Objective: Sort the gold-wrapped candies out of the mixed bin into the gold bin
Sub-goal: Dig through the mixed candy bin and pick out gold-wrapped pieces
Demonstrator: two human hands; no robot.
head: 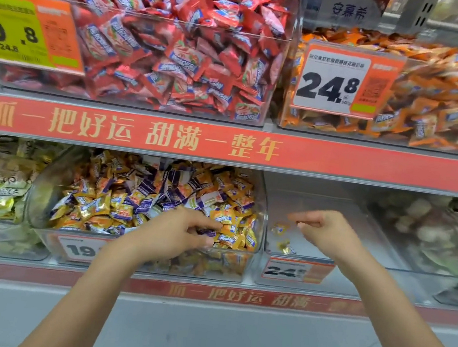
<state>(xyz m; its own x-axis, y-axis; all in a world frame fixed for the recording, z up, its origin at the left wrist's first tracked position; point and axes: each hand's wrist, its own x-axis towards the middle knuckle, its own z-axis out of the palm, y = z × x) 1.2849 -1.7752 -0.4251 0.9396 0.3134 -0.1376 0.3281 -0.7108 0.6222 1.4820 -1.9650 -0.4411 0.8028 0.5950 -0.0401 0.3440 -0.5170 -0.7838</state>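
Head view: the left hand (184, 231) reaches into the mixed bin (140, 252) on the lower shelf, fingers curled among gold-wrapped candies (227, 217) near its front right corner; whether one is pinched cannot be told. The right hand (325, 231), fingers loosely curled and apparently holding nothing, hovers over the gold bin (296, 271), where a few candies lie. The candies look light, crinkly and slippery; best pinched across the wrapper's middle.

The gold bin (336, 200) is nearly bare inside, with only a few gold candies (282, 236) near its front wall, leaving open room. The mixed bin (53, 178) is heaped with wrappers. The red shelf edge (139, 131) overhangs both openings from above.
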